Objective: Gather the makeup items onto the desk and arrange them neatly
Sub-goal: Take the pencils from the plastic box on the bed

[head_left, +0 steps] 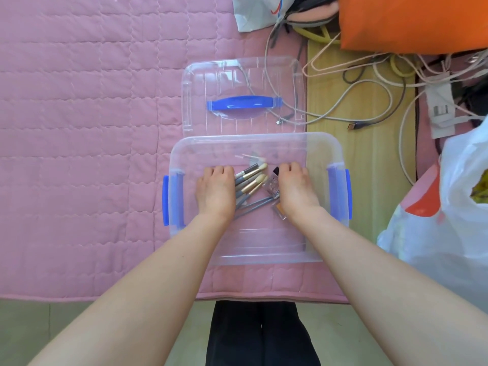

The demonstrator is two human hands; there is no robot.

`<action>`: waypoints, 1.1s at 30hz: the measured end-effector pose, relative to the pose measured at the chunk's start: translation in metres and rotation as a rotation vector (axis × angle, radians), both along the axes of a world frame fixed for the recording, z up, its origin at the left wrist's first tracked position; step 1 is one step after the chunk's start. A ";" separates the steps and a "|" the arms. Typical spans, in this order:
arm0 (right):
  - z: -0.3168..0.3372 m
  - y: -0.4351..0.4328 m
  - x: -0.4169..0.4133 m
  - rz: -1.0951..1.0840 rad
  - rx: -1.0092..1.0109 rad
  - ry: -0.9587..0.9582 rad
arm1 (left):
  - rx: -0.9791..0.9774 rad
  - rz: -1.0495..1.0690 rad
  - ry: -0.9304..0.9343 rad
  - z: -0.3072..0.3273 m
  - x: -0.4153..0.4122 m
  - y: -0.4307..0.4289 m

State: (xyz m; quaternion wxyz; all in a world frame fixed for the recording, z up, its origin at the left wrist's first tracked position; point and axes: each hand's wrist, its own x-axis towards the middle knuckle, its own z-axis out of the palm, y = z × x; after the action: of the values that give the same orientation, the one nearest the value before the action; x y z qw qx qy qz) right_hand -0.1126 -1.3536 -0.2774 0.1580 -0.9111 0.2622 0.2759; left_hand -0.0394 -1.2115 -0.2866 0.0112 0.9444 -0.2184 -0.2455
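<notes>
While the left hand (215,191) and right hand (297,188) are set knuckles-up inside the box (335,154), fingers curled under, no grip can be told on either. Brushes (249,183) lie between them, at 3 o'clock from the left; a bottle (272,184) sits just beside the right. The brushes are probably best swept together, handles aligned, and lifted as one bundle.

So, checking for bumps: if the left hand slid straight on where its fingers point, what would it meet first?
The left hand would likely meet the clear bin at its far wall first; depth is unclear.
</notes>
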 end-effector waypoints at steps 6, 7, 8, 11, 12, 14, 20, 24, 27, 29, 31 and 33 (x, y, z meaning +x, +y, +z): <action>-0.001 -0.002 0.000 -0.015 0.040 -0.025 | -0.017 0.011 0.007 -0.011 0.006 -0.004; 0.000 -0.002 0.000 -0.022 0.055 -0.026 | -0.021 0.004 0.005 -0.012 0.007 -0.004; 0.002 -0.003 0.000 -0.036 0.067 -0.027 | -0.021 -0.008 0.001 -0.013 0.007 -0.003; 0.007 -0.003 0.000 -0.137 0.121 -0.053 | -0.017 -0.031 -0.004 -0.013 0.009 -0.003; 0.009 -0.003 -0.001 -0.170 0.137 -0.070 | -0.017 -0.029 -0.003 -0.013 0.008 -0.004; 0.013 -0.002 -0.003 -0.212 0.160 -0.109 | -0.022 -0.013 0.006 -0.011 0.007 -0.004; 0.012 0.001 -0.009 -0.296 0.198 -0.122 | -0.156 0.138 0.129 -0.003 0.005 -0.001; 0.001 0.005 -0.011 -0.313 0.181 -0.090 | -0.218 0.104 0.123 0.005 -0.002 -0.002; -0.008 0.009 -0.010 -0.300 0.149 -0.062 | -0.286 0.082 0.177 0.007 -0.007 -0.003; -0.012 0.012 -0.007 -0.312 0.117 -0.052 | -0.314 0.101 0.251 0.009 -0.010 -0.004; -0.014 0.014 -0.004 -0.333 0.101 -0.045 | -0.313 0.128 0.280 0.009 -0.012 -0.004; -0.015 0.013 -0.002 -0.348 0.115 -0.047 | -0.329 0.180 0.275 0.009 -0.013 -0.004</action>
State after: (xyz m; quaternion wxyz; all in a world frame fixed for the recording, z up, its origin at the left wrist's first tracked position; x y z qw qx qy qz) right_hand -0.1147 -1.3406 -0.2925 0.2614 -0.8478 0.3957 0.2374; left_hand -0.0520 -1.2153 -0.2775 0.2165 0.9032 -0.1666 -0.3310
